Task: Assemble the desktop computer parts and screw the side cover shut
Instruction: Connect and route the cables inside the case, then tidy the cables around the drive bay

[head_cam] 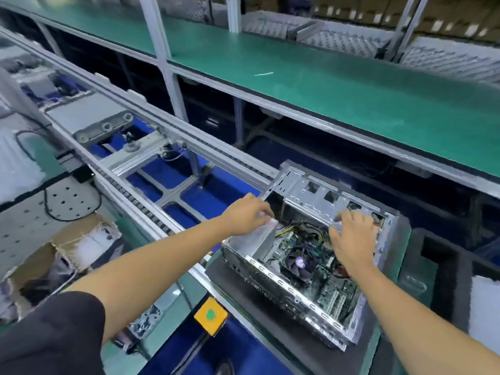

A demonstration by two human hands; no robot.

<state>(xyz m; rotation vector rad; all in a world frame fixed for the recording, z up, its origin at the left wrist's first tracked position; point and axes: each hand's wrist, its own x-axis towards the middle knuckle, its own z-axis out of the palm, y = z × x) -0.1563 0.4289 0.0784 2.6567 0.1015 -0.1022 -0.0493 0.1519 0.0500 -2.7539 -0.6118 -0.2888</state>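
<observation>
One open computer case (319,301), two hands inside, left hand (247,213) gripping metal box (257,236), right hand (353,236) fingers spread

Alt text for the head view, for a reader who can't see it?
Both hands reach into an open desktop computer case lying on its side on a dark mat: the left hand at the silver metal box inside, the right hand above the motherboard and CPU fan.

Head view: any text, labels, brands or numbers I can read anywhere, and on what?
None can be read.
Motherboard: any markings too small and blurred.
Fan: a bright hub sticker, no readable text.
Yellow box: a green button, no lettering.
Cartons at top: pale labels, blurred.
Case: bare metal, no readable print.
</observation>
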